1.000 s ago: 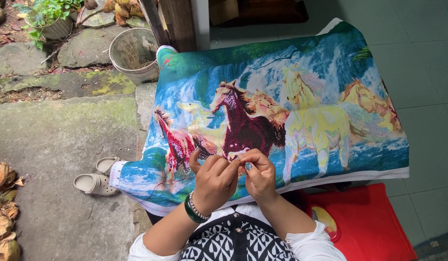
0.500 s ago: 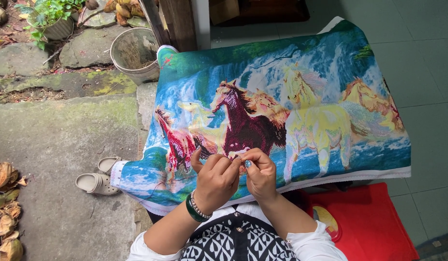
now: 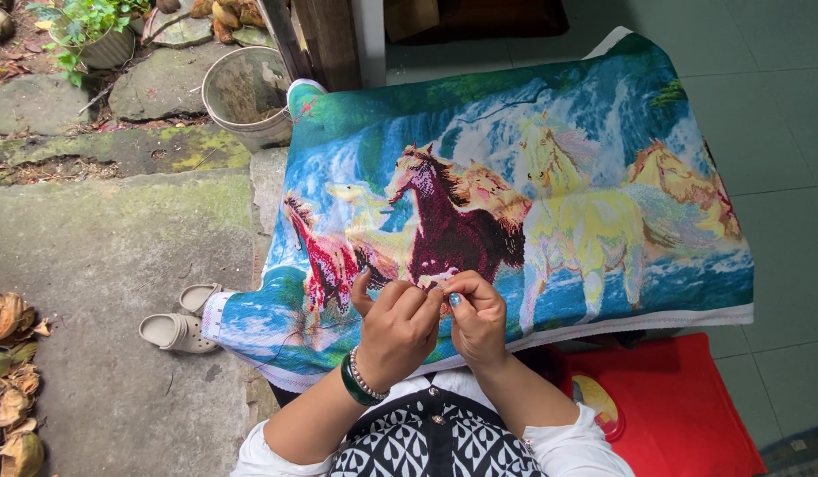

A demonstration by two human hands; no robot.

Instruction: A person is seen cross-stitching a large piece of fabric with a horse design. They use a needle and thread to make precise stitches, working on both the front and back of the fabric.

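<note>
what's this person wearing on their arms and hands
The left hand has a dark green bangle and a beaded bracelet at the wrist. The right hand wears no jewellery; one nail is painted blue. White short sleeves cover both upper arms.

I see left hand (image 3: 398,325) and right hand (image 3: 476,315) meeting fingertip to fingertip over the horse embroidery cloth (image 3: 550,177); pale clogs (image 3: 179,322) rest beside it.

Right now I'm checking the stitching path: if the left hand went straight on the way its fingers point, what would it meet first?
The left hand points up-right, fingertips against the right hand; probably that, then the horse embroidery underneath.
</note>
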